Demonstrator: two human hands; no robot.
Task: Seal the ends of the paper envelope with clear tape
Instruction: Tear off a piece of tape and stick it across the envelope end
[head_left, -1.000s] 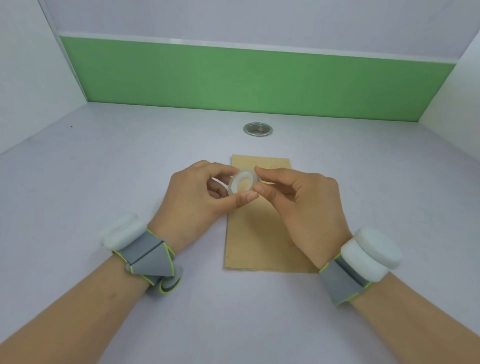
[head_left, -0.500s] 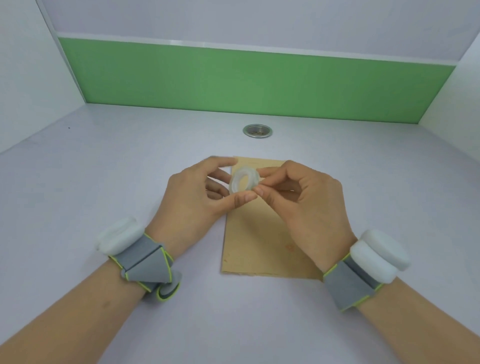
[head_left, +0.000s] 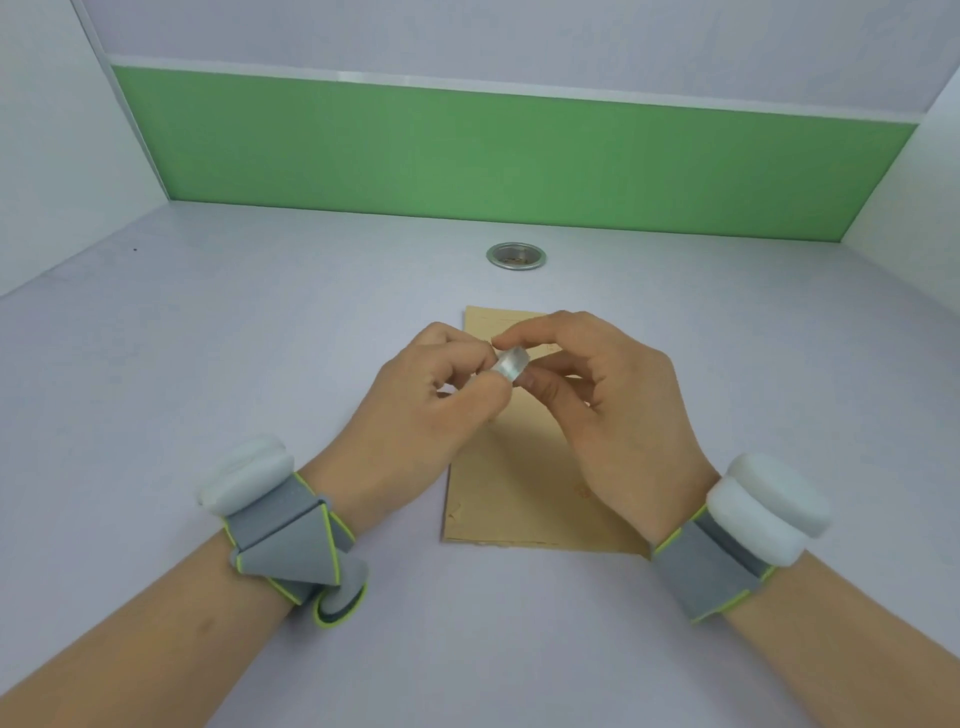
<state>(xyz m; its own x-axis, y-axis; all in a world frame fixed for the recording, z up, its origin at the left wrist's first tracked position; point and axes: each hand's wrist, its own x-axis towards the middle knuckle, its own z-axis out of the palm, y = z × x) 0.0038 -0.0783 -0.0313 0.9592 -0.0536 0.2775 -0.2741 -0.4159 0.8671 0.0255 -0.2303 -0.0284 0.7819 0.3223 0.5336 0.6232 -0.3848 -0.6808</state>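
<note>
Tape roll (head_left: 511, 366): a sec ago it faced the camera w/ the hole showing; now turned edge-on, rim toward us, held up over the far half of the envelope.
Left hand (head_left: 415, 410): fingers closed round the roll's left side, thumb on the rim; grip tight, nothing else in it.
Right hand (head_left: 613, 395): thumb under the roll's right edge, forefinger curled over the top, pinched shut on it; other fingers loose & spread. Has swung over the roll vs half a sec back.
Envelope (head_left: 519, 483): flat on the table (head_left: 208, 364), long way pointing away from the person, between the wrists; hasn't moved. No tape seen on either end.
Meaning: prob. hunting for the loose tape end w/ a nail; can't see if any strip is lifted yet. Sealing itself not started.
Drain (head_left: 516, 255): beyond the envelope, well apart, not involved.
</note>
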